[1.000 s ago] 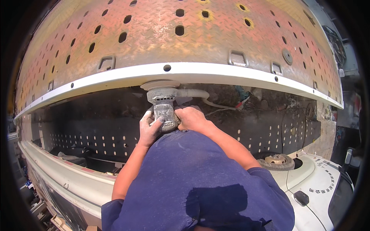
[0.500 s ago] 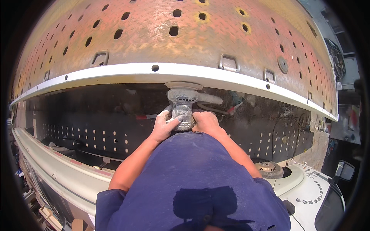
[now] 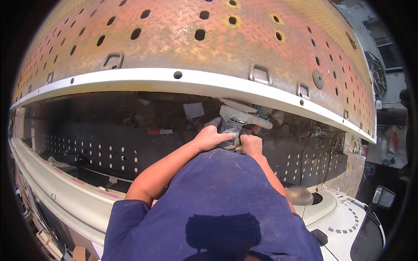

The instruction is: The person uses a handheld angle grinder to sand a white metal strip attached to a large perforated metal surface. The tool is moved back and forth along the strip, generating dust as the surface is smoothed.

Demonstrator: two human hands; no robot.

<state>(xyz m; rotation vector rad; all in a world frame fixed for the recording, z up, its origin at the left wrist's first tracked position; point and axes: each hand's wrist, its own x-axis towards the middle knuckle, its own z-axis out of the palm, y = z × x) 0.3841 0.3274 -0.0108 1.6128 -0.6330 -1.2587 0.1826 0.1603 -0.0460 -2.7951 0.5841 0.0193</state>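
A dusty grey disc sander [image 3: 235, 116] is held in both hands in front of my body, tilted a little to the right. Its round pad lies close under the edge of the white rail [image 3: 143, 79]; whether it touches I cannot tell. My left hand [image 3: 210, 137] wraps around the left side of the sander's body, thumb across it. On the other side, my right hand [image 3: 251, 142] is closed against the body, its fingers partly hidden. A thick pale stub [image 3: 261, 123], like a dust outlet, sticks out to the right from the sander's head.
Beyond the rail spreads a worn tread-plate deck [image 3: 174, 52] with oval holes and metal tie-down loops [image 3: 114, 60]. Below are shaded ground and a white paper scrap [image 3: 193, 110]. A cream vehicle side [image 3: 65, 182] runs behind me at left; a white cab [image 3: 342, 213] with a mirror [image 3: 385, 198] is at right.
Both hands and the sander have moved right along the rail. The sander has turned from upright to a slight rightward tilt. The paper scrap has come into sight.
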